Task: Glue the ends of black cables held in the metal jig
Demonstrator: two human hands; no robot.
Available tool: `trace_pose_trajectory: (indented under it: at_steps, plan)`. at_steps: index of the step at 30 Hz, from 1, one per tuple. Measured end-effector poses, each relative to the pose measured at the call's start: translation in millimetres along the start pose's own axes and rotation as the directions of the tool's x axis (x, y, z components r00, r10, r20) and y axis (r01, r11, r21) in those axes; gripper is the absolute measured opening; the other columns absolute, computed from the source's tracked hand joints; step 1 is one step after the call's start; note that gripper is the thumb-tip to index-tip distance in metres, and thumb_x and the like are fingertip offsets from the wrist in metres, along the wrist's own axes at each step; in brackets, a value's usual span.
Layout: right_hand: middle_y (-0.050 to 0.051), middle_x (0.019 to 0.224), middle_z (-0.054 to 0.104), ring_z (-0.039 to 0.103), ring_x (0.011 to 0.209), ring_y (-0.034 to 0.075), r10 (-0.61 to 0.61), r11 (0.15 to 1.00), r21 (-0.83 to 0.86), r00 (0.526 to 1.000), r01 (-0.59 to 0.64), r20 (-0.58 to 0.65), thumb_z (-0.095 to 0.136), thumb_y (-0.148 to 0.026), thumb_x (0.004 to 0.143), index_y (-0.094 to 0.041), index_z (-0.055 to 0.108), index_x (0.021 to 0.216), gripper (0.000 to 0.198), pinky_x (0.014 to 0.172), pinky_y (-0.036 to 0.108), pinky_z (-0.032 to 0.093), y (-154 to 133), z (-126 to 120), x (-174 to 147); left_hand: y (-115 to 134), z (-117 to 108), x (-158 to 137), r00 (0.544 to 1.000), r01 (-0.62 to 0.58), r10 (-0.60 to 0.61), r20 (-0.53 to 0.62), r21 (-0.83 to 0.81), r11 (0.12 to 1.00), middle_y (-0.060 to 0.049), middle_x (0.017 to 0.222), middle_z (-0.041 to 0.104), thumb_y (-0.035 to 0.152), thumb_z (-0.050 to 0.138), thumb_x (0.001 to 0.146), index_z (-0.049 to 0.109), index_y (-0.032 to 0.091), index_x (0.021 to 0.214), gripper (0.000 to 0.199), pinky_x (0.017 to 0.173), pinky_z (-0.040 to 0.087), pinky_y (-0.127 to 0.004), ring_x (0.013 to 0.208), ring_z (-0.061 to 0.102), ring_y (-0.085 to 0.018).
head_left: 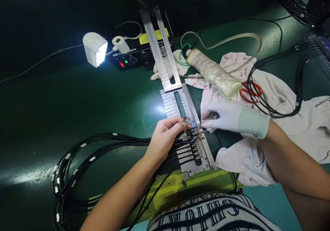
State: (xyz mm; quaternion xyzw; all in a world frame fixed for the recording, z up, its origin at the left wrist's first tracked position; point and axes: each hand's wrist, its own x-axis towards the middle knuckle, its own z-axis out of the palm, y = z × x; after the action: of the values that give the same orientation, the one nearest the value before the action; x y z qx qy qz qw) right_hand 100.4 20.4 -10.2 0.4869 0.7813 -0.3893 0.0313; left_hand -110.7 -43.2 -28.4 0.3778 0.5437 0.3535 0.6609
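Observation:
My bare left hand point(167, 133) is over the slotted metal fixture point(171, 105), its thumb and forefinger pinching a small metal cable connector point(186, 120). My right hand point(224, 116), in a white glove with a pale green cuff, is closed in a pinch at the fixture's right edge. What lies between its fingertips is too small to make out. Several black cables point(129, 141) run in from the left beneath my left hand. Their stripped ends with orange and blue wires point(197, 152) lie in a row in the fixture's lower slots.
A lit white lamp point(95, 49) stands beside a black control box point(139, 57). A wrapped bottle point(213, 73) with a hose, red-handled scissors point(251, 92), white cloths point(273, 87) and more coiled black cable point(296, 104) lie at the right. A long metal rail point(153, 35) extends beyond the fixture.

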Motion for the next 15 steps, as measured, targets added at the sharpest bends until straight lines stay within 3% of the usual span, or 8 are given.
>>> trace_pose_trajectory:
  at_steps: [4, 9, 15]
  plan:
    - [0.001, 0.08, 0.07, 0.06, 0.077, 0.017, -0.073, 0.997, -0.012, 0.995, 0.074, 0.063, 0.06, -0.035, 0.084, -0.02, 0.071, 0.08, 0.018, 0.071, 0.03, 0.04, 2.0, -1.0, 0.2, 0.0, -2.8, 0.9, 1.0, 0.0, 0.001, 0.017, -0.032, 0.999, 0.001, 0.073, 0.067, 0.027, 0.065, 0.081, 0.068, 0.016, 0.07, 0.016, 0.07, 0.043, -0.019, 0.07, 0.055, -0.01]
    - [-0.002, 0.064, 0.064, 0.058, 0.063, 0.014, -0.064, 0.961, 0.272, 0.996, 0.044, 0.065, 0.057, -0.042, 0.087, -0.018, 0.067, 0.077, 0.027, 0.063, 0.027, 0.042, -1.6, 0.2, 3.0, 0.1, -1.1, -1.7, 0.999, -0.031, 0.031, 0.034, -0.003, 1.0, 0.002, 0.072, 0.062, 0.027, 0.065, 0.082, 0.065, 0.016, 0.073, 0.015, 0.069, 0.042, -0.019, 0.07, 0.054, -0.009]
    - [-0.002, 0.061, 0.058, 0.054, 0.055, 0.012, -0.024, 0.834, 0.549, 0.989, -0.061, 0.147, 0.06, -0.047, 0.085, -0.017, 0.063, 0.077, 0.031, 0.049, 0.023, 0.038, -7.5, 4.6, 3.6, -1.0, 1.2, -1.9, 0.997, -0.036, 0.028, 0.073, 0.1, 0.994, -0.001, 0.077, 0.064, 0.033, 0.075, 0.077, 0.068, 0.015, 0.088, 0.022, 0.066, 0.042, -0.022, 0.071, 0.055, -0.012]
